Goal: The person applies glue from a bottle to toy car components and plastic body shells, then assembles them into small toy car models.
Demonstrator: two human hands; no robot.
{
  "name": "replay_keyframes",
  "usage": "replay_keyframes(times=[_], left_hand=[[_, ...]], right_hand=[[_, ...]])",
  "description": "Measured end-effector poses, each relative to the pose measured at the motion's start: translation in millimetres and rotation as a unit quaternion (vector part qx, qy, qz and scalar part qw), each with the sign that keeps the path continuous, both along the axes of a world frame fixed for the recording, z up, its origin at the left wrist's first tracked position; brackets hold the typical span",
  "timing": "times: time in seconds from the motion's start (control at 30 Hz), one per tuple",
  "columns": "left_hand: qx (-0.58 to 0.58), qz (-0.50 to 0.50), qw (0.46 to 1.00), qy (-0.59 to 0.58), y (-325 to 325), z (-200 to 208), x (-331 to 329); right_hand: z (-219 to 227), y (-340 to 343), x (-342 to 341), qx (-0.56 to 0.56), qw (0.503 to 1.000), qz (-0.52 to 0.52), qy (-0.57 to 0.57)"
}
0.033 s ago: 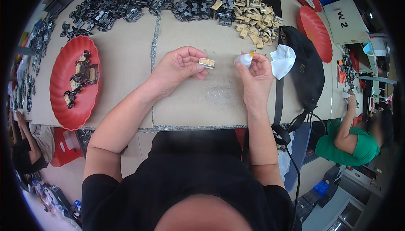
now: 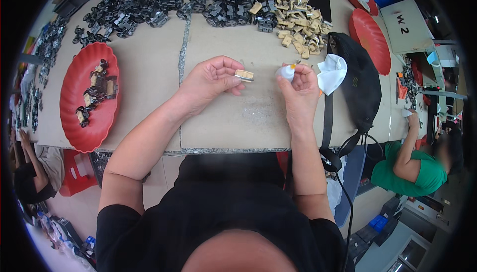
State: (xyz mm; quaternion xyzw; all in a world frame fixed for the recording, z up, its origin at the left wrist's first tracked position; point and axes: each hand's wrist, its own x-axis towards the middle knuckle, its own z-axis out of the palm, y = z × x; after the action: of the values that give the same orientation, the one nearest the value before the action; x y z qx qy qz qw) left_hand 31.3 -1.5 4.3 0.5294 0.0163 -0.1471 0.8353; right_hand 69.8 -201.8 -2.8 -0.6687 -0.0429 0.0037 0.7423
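Over the table, my left hand (image 2: 218, 76) pinches a small tan plastic toy-car part (image 2: 244, 75) with a dark lower edge between thumb and fingers. To its right, my right hand (image 2: 301, 88) is closed around a small white squeeze bottle (image 2: 285, 73) with a yellow tip pointing up. The two hands are apart, and the bottle does not touch the part. Beyond them lies a heap of similar tan parts (image 2: 300, 23). A large pile of black toy-car chassis (image 2: 149, 3) with wheels spreads beside that heap.
A red scalloped tray (image 2: 69, 118) at left holds several tan-and-black toy cars (image 2: 94, 90). On the right lie a white cloth (image 2: 333, 76), a black bag (image 2: 360, 83) with straps and another red tray (image 2: 370, 43). A person in green (image 2: 412, 172) works at far right, another person (image 2: 32, 172) at far left.
The bottle in my right hand has shifted and turned very slightly, its tip a little to the left. My left hand keeps its grip on the tan part.
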Motion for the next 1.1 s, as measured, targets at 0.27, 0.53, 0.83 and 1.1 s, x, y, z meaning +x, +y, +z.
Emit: replay_keyframes(times=[0.27, 0.53, 0.83, 1.1], left_hand=[[0.062, 0.0, 0.998, -0.029, -8, 9, -1], [0.151, -0.05, 0.985, -0.071, -13, 19, 8], [0.567, 0.127, 0.72, -0.38, 22, 7, 74], [0.711, 0.12, 0.581, -0.377, 25, 14, 88]], right_hand=[[2, -5, -13, -0.221, 0.914, -0.115, -0.32], [12, 10, -25, 0.033, 0.98, 0.196, 0.013], [11, 11, -21, 0.106, 0.968, 0.213, 0.085], [12, 7, -22, 0.123, 0.961, 0.222, 0.112]])
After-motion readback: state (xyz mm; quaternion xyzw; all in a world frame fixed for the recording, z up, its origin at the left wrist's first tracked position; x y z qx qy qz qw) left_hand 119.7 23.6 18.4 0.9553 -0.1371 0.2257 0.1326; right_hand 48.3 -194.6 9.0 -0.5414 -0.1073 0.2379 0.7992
